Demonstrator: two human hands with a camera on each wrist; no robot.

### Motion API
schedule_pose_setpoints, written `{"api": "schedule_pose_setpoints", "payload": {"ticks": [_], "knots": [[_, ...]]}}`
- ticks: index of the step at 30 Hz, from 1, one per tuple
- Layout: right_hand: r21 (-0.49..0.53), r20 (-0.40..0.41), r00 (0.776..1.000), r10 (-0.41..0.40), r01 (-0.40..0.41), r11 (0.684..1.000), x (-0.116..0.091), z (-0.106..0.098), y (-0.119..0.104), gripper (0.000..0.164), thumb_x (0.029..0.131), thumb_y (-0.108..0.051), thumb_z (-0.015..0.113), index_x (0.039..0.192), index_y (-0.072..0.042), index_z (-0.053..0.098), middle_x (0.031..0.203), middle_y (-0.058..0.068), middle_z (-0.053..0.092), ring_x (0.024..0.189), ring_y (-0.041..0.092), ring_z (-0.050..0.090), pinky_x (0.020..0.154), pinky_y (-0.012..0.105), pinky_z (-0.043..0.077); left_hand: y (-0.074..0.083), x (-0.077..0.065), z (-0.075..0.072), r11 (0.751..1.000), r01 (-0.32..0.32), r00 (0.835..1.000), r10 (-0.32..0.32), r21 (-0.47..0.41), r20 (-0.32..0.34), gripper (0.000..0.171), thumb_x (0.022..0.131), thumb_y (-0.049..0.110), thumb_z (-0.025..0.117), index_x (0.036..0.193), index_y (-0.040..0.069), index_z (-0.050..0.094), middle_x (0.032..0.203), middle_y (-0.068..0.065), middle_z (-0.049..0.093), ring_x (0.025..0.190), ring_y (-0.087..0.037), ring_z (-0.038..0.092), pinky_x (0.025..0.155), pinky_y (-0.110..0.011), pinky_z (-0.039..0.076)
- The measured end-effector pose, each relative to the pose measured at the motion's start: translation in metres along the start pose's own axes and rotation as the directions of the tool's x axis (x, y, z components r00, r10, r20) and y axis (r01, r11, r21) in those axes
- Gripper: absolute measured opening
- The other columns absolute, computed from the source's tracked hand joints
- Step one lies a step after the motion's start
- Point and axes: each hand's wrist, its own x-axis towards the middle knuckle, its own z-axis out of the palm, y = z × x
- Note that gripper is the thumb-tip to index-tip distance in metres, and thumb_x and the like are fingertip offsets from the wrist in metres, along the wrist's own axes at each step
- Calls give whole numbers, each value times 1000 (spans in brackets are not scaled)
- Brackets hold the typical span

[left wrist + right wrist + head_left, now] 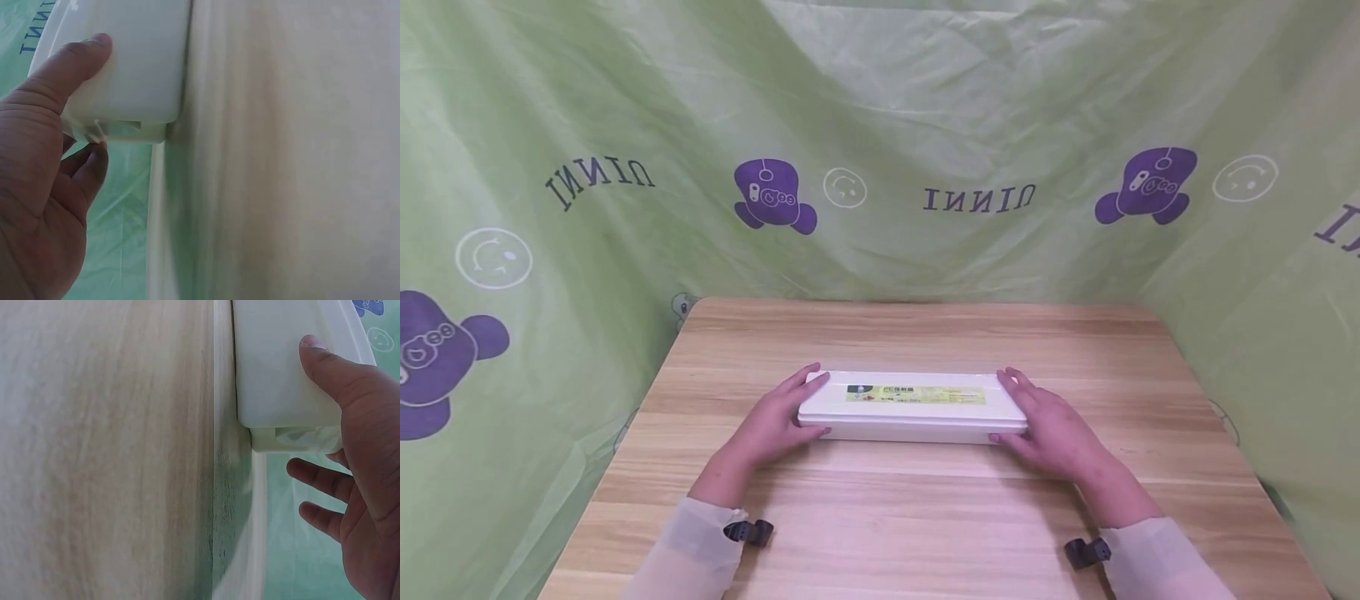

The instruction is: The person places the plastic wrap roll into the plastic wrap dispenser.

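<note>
A long white cling film box (910, 429) with a yellow-green printed label (915, 395) on its lid lies crosswise on the wooden table. My left hand (775, 421) grips its left end, thumb on the near side and fingers towards the far edge. At the other end my right hand (1056, 429) holds it the same way. In the left wrist view, the left thumb (87, 59) presses the box's white face (140, 69). The right wrist view shows the right thumb (325, 365) on that face, with two fingers (322, 481) held off the box.
The wooden table (895, 525) has rounded far corners. Green curtains (895, 100) with purple cartoon figures and smiley faces hang behind it and on both sides. A small black device (751, 532) is on the left wrist, another black device (1086, 552) on the right.
</note>
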Motion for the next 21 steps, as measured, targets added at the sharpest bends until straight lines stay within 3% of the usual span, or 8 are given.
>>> {"api": "schedule_pose_setpoints", "payload": {"ticks": [8, 15, 21], "knots": [[-5, -11, 1000, -7, 7, 1000, -1, 2, 2, 111, 85, -62, 77, 168, -19, 16, 168, 18, 29, 137, 48, 49, 113, 62, 41, -3, -1, 1, 1000, -1, 1000, 1, 27, 15, 94, 79, 36, 91, 159, 26, 44, 168, -7, 33, 144, -41, 44, 117, -58, 37], [3, -2, 1000, -13, 13, 1000, -1, 0, 2, 112, 85, -64, 76, 168, -19, 16, 168, 19, 28, 139, 49, 46, 114, 63, 39, 2, -2, -1, 998, 58, 998, -59, 34, 33, 97, 80, 39, 91, 161, 22, 40, 171, -4, 26, 147, -39, 40, 119, -55, 34], [78, 13, 1000, 9, -10, 997, -1, -7, 1, 112, 84, -68, 74, 168, -20, 17, 172, 14, 17, 145, 50, 37, 115, 67, 35, 5, -3, -3, 996, 69, 997, -71, 64, 37, 105, 79, 61, 83, 164, 23, 33, 173, 3, 17, 151, -37, 34, 120, -57, 32]]}}
